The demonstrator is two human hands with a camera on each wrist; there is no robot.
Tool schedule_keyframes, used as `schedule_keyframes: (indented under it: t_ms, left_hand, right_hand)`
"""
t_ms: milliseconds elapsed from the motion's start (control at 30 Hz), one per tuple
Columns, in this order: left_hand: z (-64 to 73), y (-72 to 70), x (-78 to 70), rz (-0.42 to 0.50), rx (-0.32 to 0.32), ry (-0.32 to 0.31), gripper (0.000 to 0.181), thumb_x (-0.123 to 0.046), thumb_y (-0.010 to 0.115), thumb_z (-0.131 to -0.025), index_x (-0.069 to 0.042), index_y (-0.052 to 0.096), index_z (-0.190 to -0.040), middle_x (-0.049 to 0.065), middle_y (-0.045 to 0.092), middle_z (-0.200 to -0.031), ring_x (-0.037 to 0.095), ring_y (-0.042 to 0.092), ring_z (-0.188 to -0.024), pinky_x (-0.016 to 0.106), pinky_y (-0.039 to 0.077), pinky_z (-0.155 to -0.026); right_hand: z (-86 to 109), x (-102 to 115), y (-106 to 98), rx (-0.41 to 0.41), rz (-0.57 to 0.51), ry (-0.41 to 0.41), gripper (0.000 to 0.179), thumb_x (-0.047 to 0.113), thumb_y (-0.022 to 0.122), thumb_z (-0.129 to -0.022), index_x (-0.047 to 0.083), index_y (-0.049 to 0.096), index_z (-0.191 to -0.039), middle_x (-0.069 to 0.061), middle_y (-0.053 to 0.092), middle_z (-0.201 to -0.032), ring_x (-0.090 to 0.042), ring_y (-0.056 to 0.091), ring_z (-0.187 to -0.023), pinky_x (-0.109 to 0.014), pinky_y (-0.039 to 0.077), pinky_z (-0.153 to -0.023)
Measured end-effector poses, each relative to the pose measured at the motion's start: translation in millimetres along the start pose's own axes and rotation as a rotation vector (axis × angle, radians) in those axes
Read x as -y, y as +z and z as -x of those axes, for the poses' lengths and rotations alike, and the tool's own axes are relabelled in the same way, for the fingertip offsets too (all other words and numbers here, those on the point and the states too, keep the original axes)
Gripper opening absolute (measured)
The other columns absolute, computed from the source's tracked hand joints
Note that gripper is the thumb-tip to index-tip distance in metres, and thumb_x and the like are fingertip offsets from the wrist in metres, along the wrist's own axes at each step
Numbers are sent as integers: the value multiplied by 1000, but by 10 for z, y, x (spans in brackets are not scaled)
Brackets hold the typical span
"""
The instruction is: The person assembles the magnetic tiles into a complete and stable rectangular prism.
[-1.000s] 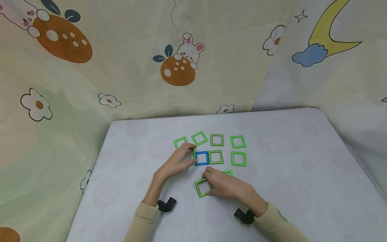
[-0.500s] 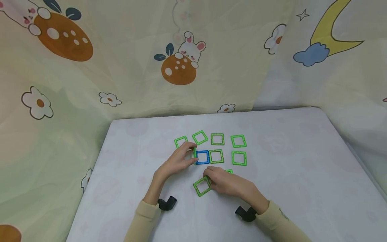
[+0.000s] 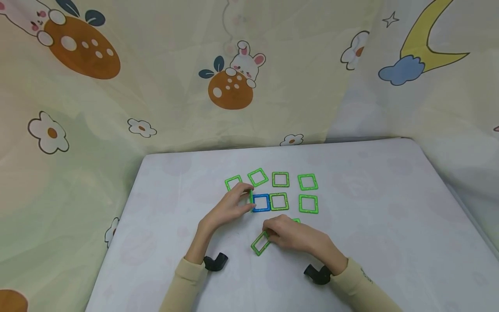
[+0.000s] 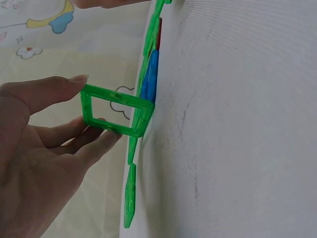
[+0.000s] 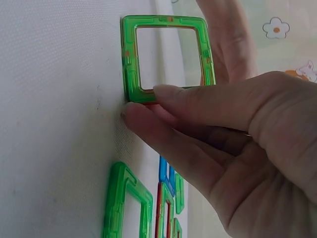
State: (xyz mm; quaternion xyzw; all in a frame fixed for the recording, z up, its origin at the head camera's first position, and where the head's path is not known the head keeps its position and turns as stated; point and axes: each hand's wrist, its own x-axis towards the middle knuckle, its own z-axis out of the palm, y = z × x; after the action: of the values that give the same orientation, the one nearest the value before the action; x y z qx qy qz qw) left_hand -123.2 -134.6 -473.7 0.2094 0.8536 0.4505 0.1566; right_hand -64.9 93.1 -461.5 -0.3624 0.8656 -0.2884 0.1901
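Note:
My left hand (image 3: 229, 208) holds a green square magnetic tile (image 4: 116, 96) on edge, thumb at its top and fingers below in the left wrist view. That tile stands at the left side of a flat blue square tile (image 3: 261, 210), which adjoins a green tile (image 3: 278, 209) on its right. My right hand (image 3: 294, 234), nearer the front, pinches another green square tile (image 5: 130, 59) by one side between thumb and fingers. In the head view this tile is tilted off the table. Another green tile (image 3: 296, 220) is mostly hidden behind the right hand.
Green tiles lie at the back: one partly behind the left hand (image 3: 233, 177), a turned one (image 3: 253, 181), and a straight one (image 3: 280, 186). Two more, an upper tile (image 3: 308, 188) and a lower tile (image 3: 308, 211), lie rightward. A white cloth covers the table (image 3: 370, 208).
The tile in my right hand has turned and tipped up, looking narrower from above. My right hand has shifted slightly right. My left hand stays at the blue tile.

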Motion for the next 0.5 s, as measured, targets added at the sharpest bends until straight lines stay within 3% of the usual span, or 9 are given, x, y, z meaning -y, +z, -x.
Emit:
schedule_keyframes:
  t_ms: [500]
  left_hand:
    - [-11, 4, 9, -6, 0, 2, 55, -12, 73, -96, 1, 49, -144, 17, 53, -143, 28, 55, -138, 36, 47, -114]
  right_hand:
    - [6, -29, -39, -20, -58, -35, 9, 2, 74, -92, 11, 71, -90, 5, 71, -83, 1, 55, -72, -17, 52, -68]
